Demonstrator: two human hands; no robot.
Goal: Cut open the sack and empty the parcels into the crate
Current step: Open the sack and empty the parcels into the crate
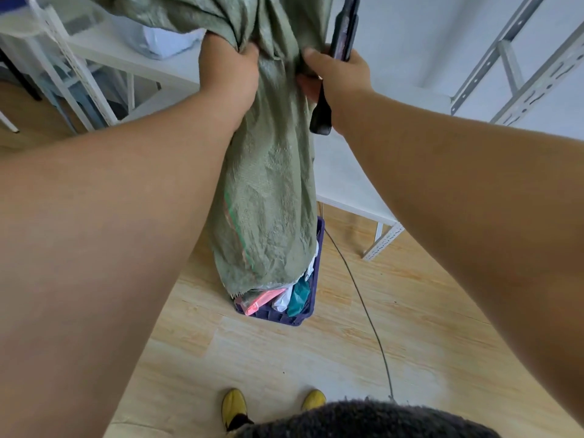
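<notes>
Step in hand: emptying, cut apparently done. Green woven sack (268, 197), one, hanging inverted, open mouth lying over purple crate (313, 292), one, on wood floor (316, 358). Left hand (229, 69) clutching bunched sack fabric; right hand (336, 72) pinching fabric while gripping dark cutter (343, 36), one. Parcels (278, 298) spilling into crate: at least three showing (pink, white, teal); more possibly hidden. Next move likely calling for lifting and shaking sack, mouth staying over crate.

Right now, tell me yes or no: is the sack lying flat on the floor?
No: both hands grip the green sack raised, its open end hanging over the purple crate.
</notes>
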